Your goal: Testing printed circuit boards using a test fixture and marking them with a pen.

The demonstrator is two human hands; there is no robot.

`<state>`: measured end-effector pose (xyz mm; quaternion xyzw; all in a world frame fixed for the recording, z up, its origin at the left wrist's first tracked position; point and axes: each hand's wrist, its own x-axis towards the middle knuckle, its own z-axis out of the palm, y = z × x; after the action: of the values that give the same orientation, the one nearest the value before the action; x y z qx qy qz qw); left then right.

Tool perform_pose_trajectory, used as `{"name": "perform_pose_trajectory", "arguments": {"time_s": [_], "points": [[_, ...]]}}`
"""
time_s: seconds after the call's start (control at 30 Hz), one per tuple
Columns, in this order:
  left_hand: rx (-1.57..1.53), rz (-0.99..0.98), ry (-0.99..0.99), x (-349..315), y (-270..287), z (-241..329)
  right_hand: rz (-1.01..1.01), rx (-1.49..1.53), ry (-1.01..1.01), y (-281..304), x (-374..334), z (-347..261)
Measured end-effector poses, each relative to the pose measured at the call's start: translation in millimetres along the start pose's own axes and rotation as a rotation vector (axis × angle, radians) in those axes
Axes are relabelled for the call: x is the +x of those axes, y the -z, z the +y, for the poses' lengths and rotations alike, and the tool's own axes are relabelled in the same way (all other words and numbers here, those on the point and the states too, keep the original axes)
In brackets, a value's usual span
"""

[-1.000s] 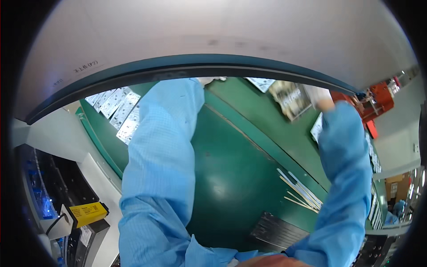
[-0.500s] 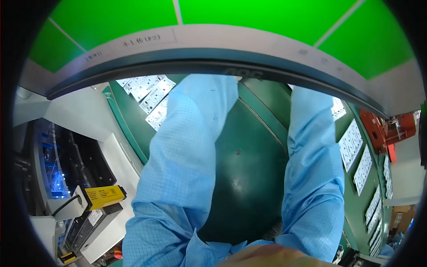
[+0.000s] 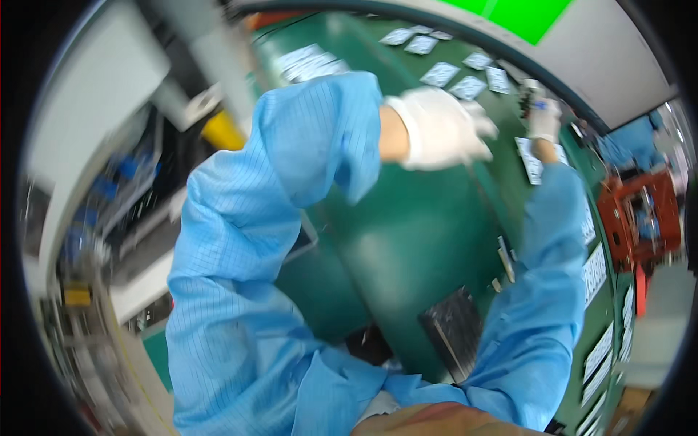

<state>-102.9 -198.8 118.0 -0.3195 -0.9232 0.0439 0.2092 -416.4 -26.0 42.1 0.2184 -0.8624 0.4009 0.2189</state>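
Note:
My left hand (image 3: 440,131), in a white glove, is over the green work surface (image 3: 414,225), fingers apart and pointing right. It appears to hold nothing. Beyond it lie several flat white cards or boards (image 3: 467,88) with dark marks. Farther right, below the screen, my right hand (image 3: 544,120), also gloved, has its fingers closed around a small dark and whitish object (image 3: 529,99), too blurred to name. Another white board (image 3: 528,160) lies beside that wrist. Blue sleeves cover both my arms.
A stack of white boards (image 3: 309,64) lies at the far left. The screen (image 3: 618,58) hangs at the upper right. A red fixture (image 3: 640,214) stands right. Near me lies a black flat item (image 3: 452,330). A machine with a yellow block (image 3: 222,131) stands left.
The view has swung, bringing both hands out from behind the screen. The left forearm now bends to the right, and the right hand shows with an object in it.

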Motion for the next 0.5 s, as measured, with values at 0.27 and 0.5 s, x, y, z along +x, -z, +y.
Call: {"name": "perform_pose_trajectory", "arguments": {"time_s": [0.27,0.5], "points": [[-0.264,0.22,0.171,-123,98,275,-0.41,0.296,0.146,100,-179,-105],[0.087,-0.019,1.218,-338,168,244,-0.662,-0.39,0.67,84,-334,-202]]}}
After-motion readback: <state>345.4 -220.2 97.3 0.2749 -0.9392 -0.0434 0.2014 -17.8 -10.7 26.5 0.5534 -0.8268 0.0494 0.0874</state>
